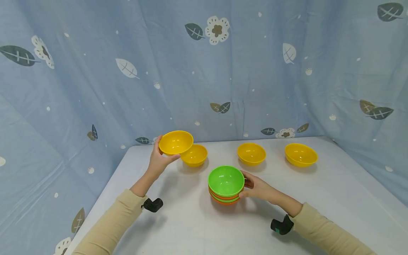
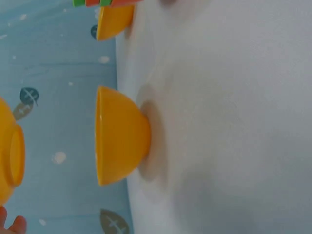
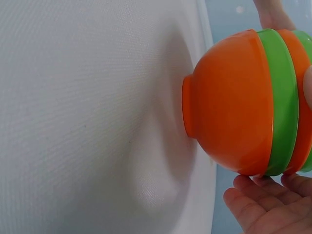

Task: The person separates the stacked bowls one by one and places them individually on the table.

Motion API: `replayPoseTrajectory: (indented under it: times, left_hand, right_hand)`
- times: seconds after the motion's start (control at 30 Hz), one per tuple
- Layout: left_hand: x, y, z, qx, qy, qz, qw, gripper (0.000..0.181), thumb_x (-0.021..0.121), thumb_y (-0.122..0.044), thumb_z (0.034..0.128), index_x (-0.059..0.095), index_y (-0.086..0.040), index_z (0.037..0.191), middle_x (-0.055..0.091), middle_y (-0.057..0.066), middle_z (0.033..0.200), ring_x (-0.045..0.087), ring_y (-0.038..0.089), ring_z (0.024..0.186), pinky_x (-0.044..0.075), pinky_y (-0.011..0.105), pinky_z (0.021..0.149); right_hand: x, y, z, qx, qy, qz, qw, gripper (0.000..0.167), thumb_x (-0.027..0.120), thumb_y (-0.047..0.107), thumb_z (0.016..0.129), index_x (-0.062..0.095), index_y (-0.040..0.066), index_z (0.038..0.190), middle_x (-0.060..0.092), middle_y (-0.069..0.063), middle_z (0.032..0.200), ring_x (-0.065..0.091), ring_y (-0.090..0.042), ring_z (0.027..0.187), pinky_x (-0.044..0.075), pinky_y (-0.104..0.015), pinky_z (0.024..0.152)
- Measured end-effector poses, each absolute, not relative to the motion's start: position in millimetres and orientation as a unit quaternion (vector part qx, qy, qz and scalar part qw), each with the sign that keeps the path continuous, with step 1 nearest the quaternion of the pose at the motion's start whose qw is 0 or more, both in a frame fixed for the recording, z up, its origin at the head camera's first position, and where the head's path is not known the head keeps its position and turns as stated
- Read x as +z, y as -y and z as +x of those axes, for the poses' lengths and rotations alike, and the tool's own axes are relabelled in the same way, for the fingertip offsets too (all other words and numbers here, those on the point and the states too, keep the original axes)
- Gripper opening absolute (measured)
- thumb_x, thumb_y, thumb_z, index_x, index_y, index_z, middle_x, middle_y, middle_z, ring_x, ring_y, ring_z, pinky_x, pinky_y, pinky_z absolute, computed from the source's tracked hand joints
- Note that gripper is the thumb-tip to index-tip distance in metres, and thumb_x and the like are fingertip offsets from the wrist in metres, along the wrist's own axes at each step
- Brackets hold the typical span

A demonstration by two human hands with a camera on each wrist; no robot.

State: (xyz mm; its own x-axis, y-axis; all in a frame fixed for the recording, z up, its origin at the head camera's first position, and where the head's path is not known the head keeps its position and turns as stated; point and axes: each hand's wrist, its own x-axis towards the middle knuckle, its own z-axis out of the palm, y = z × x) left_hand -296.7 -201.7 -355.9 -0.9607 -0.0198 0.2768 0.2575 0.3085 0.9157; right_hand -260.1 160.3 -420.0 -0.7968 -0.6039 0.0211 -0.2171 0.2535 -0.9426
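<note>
My left hand grips a yellow bowl by its side, raised above the table, thumb near the front and fingers behind. Just behind and right of it, a second yellow bowl stands upright; the left wrist view shows that bowl from the side. At the table's middle is a nested stack of green and orange bowls, green on top and orange at the bottom. My right hand holds this stack from the right, fingers and thumb around its side. Whether the stack's foot touches the table, I cannot tell.
Two more yellow bowls stand upright along the back, one right of centre and one farther right. They rest on a white-covered table. A blue patterned curtain hangs behind and at both sides.
</note>
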Motion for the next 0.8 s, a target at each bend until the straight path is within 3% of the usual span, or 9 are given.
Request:
replayPoseTrajectory:
  times: [0.8]
  left_hand:
    - [-369, 231, -307, -0.594, 0.791, -0.022, 0.144, 0.1, 0.072, -0.016, 0.0789, -0.001, -0.01, 0.147, 0.019, 0.015, 0.148, 0.028, 0.03, 0.129, 0.029, 0.043, 0.107]
  right_hand:
    - [-419, -160, -258, -0.557, -0.766, -0.267, 0.177, 0.084, 0.07, 0.022, 0.081, 0.018, -0.004, 0.143, 0.029, -0.023, 0.144, 0.036, -0.039, 0.127, 0.029, -0.049, 0.105]
